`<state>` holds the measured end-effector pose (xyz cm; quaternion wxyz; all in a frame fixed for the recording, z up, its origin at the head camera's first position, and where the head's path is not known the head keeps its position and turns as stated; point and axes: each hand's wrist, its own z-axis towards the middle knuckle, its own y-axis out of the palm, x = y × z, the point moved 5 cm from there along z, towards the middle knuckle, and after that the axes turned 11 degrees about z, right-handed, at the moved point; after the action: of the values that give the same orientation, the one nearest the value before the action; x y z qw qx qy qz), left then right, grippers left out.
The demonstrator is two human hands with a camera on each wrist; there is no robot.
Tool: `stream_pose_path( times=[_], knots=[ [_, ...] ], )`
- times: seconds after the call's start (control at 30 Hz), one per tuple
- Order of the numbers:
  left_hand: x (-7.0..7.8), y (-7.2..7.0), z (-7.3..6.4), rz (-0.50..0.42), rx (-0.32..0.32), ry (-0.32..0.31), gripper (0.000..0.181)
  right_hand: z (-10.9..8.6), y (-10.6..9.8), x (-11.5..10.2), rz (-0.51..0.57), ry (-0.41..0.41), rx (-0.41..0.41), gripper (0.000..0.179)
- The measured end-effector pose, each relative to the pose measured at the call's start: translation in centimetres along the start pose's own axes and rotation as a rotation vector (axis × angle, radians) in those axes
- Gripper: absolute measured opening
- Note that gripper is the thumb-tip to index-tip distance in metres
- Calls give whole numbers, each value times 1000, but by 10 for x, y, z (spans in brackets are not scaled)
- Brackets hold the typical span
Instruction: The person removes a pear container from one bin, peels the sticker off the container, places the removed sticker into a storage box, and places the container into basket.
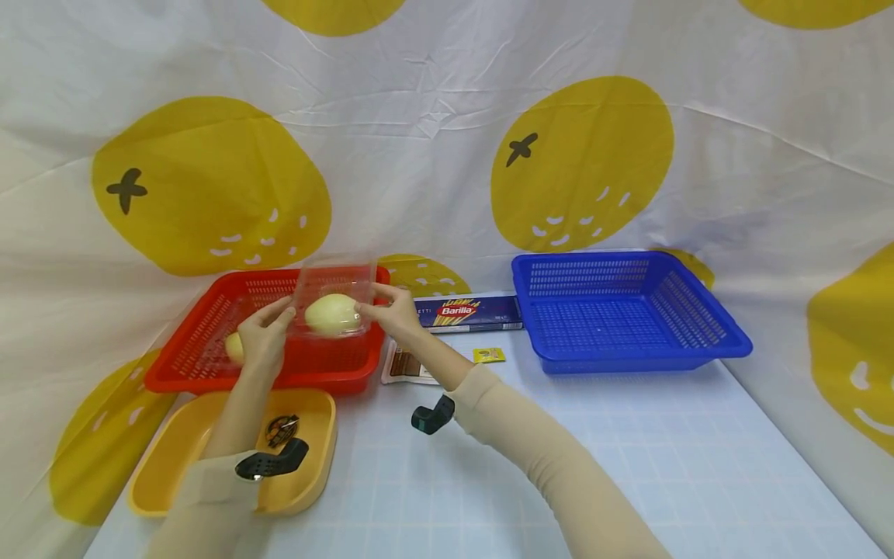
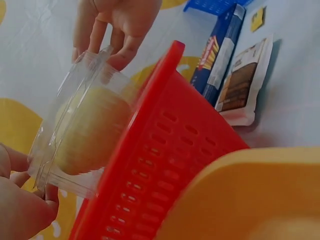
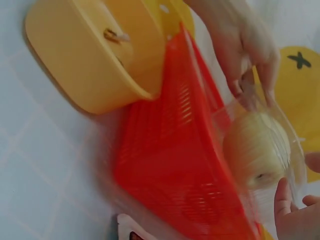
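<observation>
Both hands hold a clear plastic clamshell box (image 1: 337, 277) over the red basket (image 1: 334, 382). Inside the box is a round, pale yellow fruit (image 1: 333, 314), with a small dark spot at one end in the right wrist view. The left hand (image 1: 265, 335) pinches the box's left edge; the right hand (image 1: 396, 312) grips the opposite edge, thumb in front. In the left wrist view the lid (image 2: 62, 117) sits along the box's rim. A second pale yellow fruit (image 1: 234, 348) lies in the basket, partly hidden by the left hand.
A yellow tub (image 1: 324, 458) with a dark round emblem stands before the red basket, under the left forearm. Right of the basket lie a blue Barilla spaghetti box (image 1: 482, 311), a brown-and-white packet (image 1: 408, 366) and a small yellow sachet (image 1: 489, 355). A blue basket (image 1: 628, 361) stands at right.
</observation>
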<state>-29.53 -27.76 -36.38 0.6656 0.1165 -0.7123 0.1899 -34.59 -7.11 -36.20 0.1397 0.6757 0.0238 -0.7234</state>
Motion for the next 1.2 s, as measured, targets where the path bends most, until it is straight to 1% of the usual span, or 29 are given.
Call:
stream_pose_path(
  times=[0.1,0.17,0.23,0.3,0.37,0.4,0.53,0.57,0.6,0.67,0.73,0.8,0.83,0.9,1.0,1.03,1.1,1.2],
  knots=[
    [-6,-2,2,-57,21,-22,42,1,2,8,-17,15,0,55],
    [-11,-3,4,-88,25,-26,42,2,3,14,-18,22,0,56],
    [-14,-4,6,-80,12,-13,43,3,4,19,-31,18,-4,56],
    [-18,-6,8,-44,-14,9,44,1,6,22,-57,9,-14,56],
    [-21,-7,10,6,-52,31,46,-1,9,22,-119,-2,-34,55],
    [-22,-8,11,40,-74,41,47,-2,11,21,-169,-8,-46,55],
    [-27,-9,14,124,-171,56,51,-5,19,13,-411,-53,-93,53],
    [-27,-9,15,141,-192,56,52,-5,21,11,-457,-63,-101,53],
    [-28,-10,15,173,-210,58,53,-5,23,10,-490,-66,-105,53],
    [-29,-11,18,188,-237,52,54,-4,25,10,-514,-67,-109,51],
    [-29,-12,19,196,-255,47,54,-3,27,11,-488,-46,-97,50],
    [-30,-13,21,187,-262,39,55,-2,27,14,-424,-10,-67,49],
    [-30,-13,22,168,-262,35,55,-2,28,15,-377,12,-53,50],
    [-31,-13,23,160,-257,27,55,-1,28,18,-258,59,-23,52],
    [-31,-12,24,185,-253,23,56,-1,30,23,-71,118,4,56],
    [-32,-12,25,213,-257,28,56,-1,30,23,-35,128,5,56],
    [-32,-10,25,265,-267,41,56,-1,32,24,-10,138,0,58],
    [-33,-8,25,338,-290,47,56,1,36,25,-39,154,-21,59]
  ],
)
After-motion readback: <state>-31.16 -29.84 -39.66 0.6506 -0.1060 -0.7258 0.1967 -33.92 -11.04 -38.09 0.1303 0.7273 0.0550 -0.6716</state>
